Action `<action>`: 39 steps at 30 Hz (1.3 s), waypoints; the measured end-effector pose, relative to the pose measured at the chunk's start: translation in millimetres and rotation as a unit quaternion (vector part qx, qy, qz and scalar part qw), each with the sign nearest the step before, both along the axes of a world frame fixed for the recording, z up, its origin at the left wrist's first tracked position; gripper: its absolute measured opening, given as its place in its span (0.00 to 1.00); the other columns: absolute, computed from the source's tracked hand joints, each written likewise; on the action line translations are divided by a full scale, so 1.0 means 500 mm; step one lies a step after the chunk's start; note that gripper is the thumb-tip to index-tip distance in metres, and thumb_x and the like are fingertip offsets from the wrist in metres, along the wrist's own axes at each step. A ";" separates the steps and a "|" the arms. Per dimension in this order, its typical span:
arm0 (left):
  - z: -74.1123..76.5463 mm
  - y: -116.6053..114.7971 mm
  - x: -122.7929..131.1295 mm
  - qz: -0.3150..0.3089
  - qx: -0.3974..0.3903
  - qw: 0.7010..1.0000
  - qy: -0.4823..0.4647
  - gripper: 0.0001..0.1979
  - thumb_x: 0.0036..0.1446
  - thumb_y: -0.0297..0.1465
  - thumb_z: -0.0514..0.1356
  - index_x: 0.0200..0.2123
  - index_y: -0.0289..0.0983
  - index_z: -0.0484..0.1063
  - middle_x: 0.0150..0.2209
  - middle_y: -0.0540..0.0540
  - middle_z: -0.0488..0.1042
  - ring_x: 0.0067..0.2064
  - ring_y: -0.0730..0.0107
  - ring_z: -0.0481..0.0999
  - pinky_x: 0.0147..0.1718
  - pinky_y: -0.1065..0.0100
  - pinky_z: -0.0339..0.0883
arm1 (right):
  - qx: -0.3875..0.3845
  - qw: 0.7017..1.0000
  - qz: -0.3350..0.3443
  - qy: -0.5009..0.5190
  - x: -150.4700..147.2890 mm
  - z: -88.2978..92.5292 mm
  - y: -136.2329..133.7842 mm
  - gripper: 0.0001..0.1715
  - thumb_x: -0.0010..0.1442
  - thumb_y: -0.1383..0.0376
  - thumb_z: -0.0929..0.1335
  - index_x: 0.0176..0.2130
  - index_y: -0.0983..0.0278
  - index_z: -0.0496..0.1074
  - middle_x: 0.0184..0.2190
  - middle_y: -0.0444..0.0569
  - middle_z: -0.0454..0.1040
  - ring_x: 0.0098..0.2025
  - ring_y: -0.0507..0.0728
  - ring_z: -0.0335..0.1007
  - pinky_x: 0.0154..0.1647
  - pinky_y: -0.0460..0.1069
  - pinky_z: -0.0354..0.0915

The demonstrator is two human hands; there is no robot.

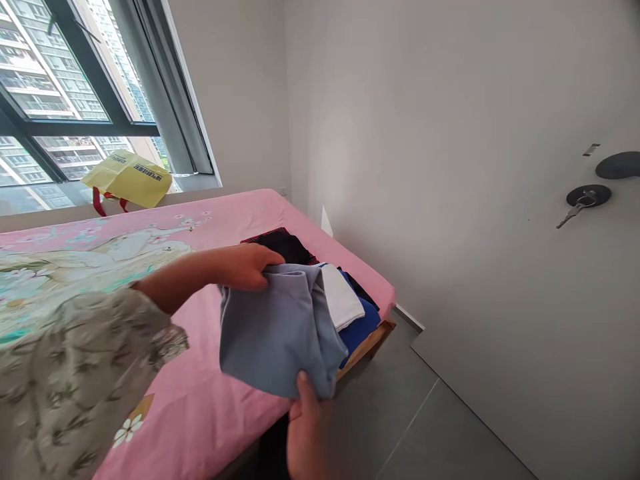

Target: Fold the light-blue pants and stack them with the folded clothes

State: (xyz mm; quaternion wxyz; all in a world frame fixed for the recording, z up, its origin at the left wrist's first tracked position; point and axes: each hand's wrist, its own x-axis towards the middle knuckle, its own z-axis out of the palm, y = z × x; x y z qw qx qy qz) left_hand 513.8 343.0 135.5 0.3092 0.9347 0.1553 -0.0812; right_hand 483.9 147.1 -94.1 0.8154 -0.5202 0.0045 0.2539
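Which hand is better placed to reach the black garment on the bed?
Probably left: the left hand grips the top of the grey garment, right beside the black garment; the right hand holds its bottom corner, farther away.

Grey garment [273,333] hides fingers of the right hand [307,433]; the sleeve [75,373] is blurred.

Counts by kind:
- Hands: 2. One left hand [245,265], one right hand [307,427].
- Garments: 4 are clearly separate: 1 grey garment [273,330], 1 white garment [343,297], 1 blue garment [363,327], 1 black garment [285,245] with a red-checked edge. A dark strip between the white and the blue may be a fifth, but that cannot be told.
- Bags: 1 yellow bag [127,177].
- Beds: 1 bed [200,400].
- Windows: 1 window [50,100].
- Doors: 1 door [525,333], carrying 1 lock [589,195], 1 key [570,215], 1 handle [620,165].
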 end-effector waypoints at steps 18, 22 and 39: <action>-0.416 -0.120 0.004 0.392 -0.530 0.728 -0.188 0.23 0.44 0.31 0.66 0.46 0.36 0.68 0.45 0.38 0.76 0.37 0.62 0.77 0.30 0.65 0.70 | -0.519 0.695 0.168 -0.469 0.497 0.172 0.097 0.29 0.61 0.51 0.64 0.52 0.69 0.69 0.46 0.62 0.74 0.47 0.65 0.71 0.45 0.55 0.63; -0.419 -0.110 -0.001 0.376 -0.536 0.726 -0.209 0.25 0.45 0.32 0.67 0.48 0.36 0.68 0.47 0.39 0.75 0.37 0.63 0.77 0.29 0.67 0.70 | -0.546 0.654 0.136 -0.505 0.479 0.157 0.086 0.28 0.64 0.50 0.59 0.52 0.67 0.68 0.46 0.61 0.74 0.48 0.66 0.70 0.46 0.55 0.61; -0.474 -0.110 0.026 0.361 -0.443 0.752 -0.327 0.38 0.57 0.44 0.61 0.65 0.43 0.48 0.67 0.41 0.53 0.67 0.58 0.53 0.61 0.62 0.56 | -0.515 0.493 0.140 -0.687 0.373 0.109 0.073 0.40 0.63 0.41 0.56 0.66 0.56 0.53 0.69 0.53 0.45 0.69 0.70 0.31 0.62 0.73 0.33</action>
